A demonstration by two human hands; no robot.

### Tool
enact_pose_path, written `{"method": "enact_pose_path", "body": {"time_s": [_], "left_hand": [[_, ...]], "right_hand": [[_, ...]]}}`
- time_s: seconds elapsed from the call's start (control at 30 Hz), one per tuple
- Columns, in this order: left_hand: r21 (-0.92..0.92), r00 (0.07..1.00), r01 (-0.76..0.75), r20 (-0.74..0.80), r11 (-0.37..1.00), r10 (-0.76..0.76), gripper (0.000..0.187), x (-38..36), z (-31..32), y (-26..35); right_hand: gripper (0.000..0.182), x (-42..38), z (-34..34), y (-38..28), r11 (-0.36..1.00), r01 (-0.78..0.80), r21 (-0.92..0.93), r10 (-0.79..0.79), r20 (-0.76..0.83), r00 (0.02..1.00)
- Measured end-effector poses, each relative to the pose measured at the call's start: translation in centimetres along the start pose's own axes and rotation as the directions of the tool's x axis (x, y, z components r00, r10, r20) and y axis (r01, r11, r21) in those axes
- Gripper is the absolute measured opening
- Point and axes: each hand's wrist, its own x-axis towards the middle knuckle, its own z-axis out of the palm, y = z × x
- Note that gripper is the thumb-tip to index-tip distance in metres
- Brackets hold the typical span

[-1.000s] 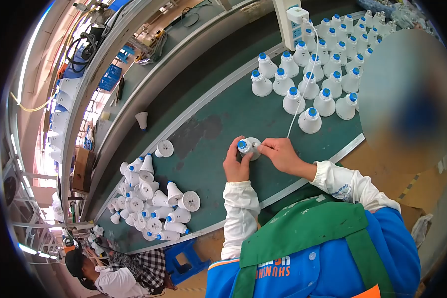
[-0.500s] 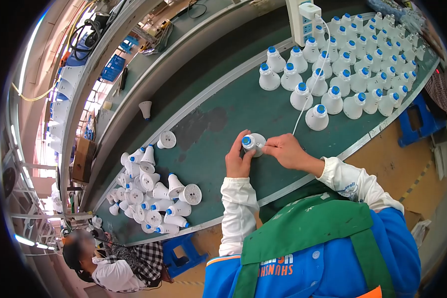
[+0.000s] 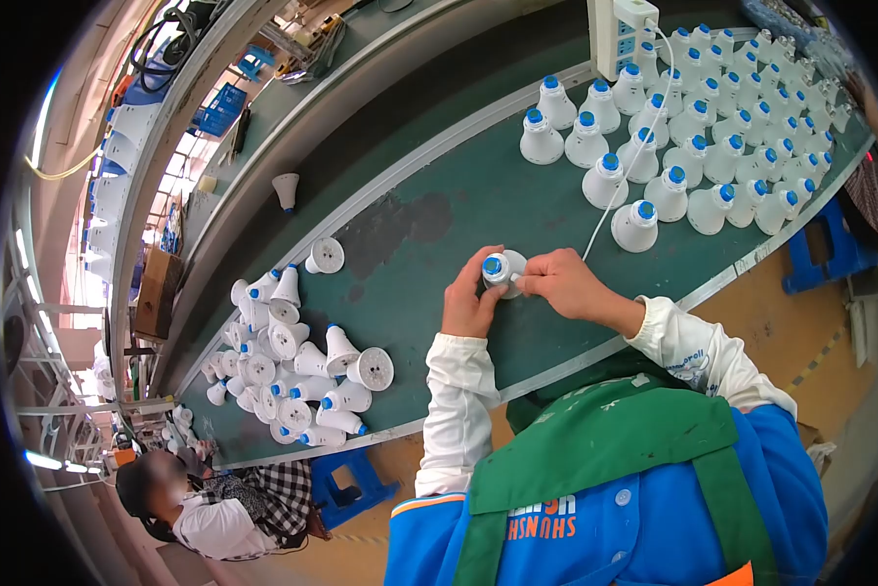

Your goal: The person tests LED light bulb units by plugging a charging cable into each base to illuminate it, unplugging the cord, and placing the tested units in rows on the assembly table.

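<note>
My left hand (image 3: 470,298) is wrapped round a white cone-shaped bulb housing (image 3: 501,275) with a blue cap, which stands upright near the belt's front edge. From the right, my right hand (image 3: 576,288) pinches the small white end of a cable against the housing's side. The white cable (image 3: 603,217) runs from that hand up to a charger plug (image 3: 635,14); the exact contact at the housing is covered by fingers.
Rows of upright capped housings (image 3: 634,227) fill the right of the green belt (image 3: 459,244). A loose heap of housings (image 3: 312,389) lies at left. A power strip (image 3: 615,39) stands at the back. A seated person (image 3: 219,527) is at lower left, beside a blue stool (image 3: 361,488).
The view has shifted slightly. Both hands stay on the same housing, with the right hand's fingers still at its side.
</note>
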Motion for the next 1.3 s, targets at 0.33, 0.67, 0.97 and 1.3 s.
{"method": "enact_pose_path", "body": {"time_s": [0.33,0.67,0.97,1.3], "left_hand": [[-0.092,0.982,-0.059,-0.182,0.994,0.041,0.054,-0.8,1.7,-0.6],[0.091,0.899,-0.052,-0.429,0.994,0.086,0.051,-1.3,4.8,-1.8],[0.094,0.893,-0.048,-0.441,0.994,0.085,0.047,-1.3,4.8,-1.6],[0.089,0.878,-0.073,-0.466,0.993,0.106,0.046,-1.3,5.1,-1.9]], "right_hand": [[0.023,-2.1,0.8,1.1,0.885,0.331,-0.328,-0.401,-0.173,0.899],[0.021,-3.8,2.1,2.1,0.821,0.430,-0.375,-0.519,-0.178,0.836],[0.022,-3.9,2.3,2.0,0.821,0.433,-0.372,-0.527,-0.200,0.826],[0.022,-3.9,2.3,2.0,0.839,0.411,-0.357,-0.498,-0.200,0.844]]}}
